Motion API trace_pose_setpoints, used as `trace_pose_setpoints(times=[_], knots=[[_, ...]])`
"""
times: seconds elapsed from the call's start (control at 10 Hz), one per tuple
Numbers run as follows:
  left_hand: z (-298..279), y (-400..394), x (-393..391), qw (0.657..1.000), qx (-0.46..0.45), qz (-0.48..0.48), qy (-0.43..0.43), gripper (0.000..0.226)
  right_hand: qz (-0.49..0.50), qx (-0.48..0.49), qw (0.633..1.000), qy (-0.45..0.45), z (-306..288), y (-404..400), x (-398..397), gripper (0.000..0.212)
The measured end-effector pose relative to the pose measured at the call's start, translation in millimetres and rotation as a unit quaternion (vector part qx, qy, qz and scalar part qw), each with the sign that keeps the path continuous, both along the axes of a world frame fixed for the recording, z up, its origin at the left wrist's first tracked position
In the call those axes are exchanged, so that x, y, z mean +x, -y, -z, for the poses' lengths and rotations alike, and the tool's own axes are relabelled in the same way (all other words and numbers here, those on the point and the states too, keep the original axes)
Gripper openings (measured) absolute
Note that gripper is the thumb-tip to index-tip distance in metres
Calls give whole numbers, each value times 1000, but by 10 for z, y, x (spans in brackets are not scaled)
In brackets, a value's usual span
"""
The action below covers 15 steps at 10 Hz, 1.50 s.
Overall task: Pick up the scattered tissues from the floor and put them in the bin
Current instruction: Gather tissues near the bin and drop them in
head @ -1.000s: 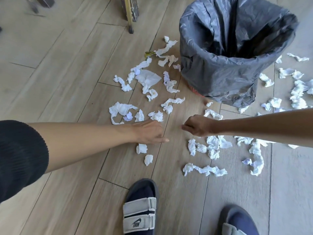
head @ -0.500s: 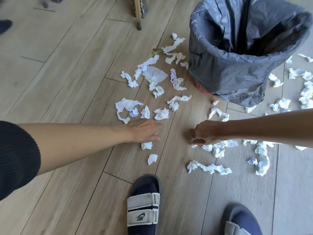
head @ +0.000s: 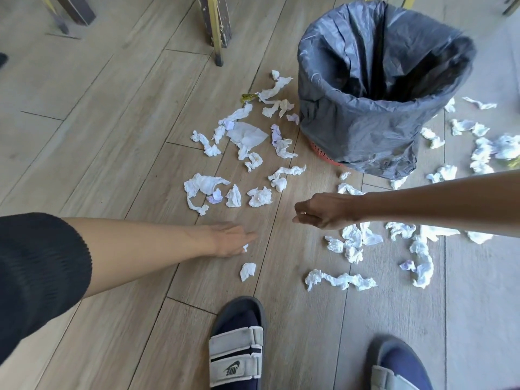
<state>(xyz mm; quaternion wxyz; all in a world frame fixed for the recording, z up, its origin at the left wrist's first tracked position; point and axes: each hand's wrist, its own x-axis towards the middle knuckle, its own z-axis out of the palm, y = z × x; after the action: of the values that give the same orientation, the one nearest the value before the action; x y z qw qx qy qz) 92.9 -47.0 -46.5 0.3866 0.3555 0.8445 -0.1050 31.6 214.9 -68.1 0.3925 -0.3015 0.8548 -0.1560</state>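
Observation:
Several crumpled white tissues (head: 257,197) lie scattered on the wooden floor, left, in front and right of the bin (head: 357,130), an orange basket lined with a grey bag, open at the top. My left hand (head: 229,239) is low over the floor, fingers closing on a small tissue, of which only a white bit shows. Another tissue (head: 247,271) lies just below it. My right hand (head: 323,211) hovers above a cluster of tissues (head: 353,240), fingers curled in. A speck of white shows between them.
Wooden furniture legs stand at the top middle (head: 215,26) and top left (head: 73,9). My sandalled feet are at the bottom, left foot (head: 237,344) and right foot (head: 399,367). A long twisted tissue (head: 340,280) lies before the right foot.
My left hand has slid back and down onto the small tissue and covered it. My right hand dipped to the tissues by the cluster, then lifted with fingers curled.

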Motion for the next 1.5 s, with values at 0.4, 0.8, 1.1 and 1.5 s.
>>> trace_pose_setpoints(times=[0.4, 0.8, 1.1, 1.5], knots=[[-670, -544, -552, 965, 189, -178, -31, 20, 108, -31, 989, -98, -1080, -20, -75, 30], [-1969, -943, -1187, 851, 432, -275, -113, 30, 405, -231, 883, 48, -2550, -323, -621, 19], [-2294, -1623, -1911, 652, 504, -553, 122, 28, 647, -335, 661, 179, -2669, -1067, -1124, 30], [-2376, -2066, -2204, 561, 496, -619, 237, 35, 663, -468, 549, 201, -2652, -1300, -1212, 57]])
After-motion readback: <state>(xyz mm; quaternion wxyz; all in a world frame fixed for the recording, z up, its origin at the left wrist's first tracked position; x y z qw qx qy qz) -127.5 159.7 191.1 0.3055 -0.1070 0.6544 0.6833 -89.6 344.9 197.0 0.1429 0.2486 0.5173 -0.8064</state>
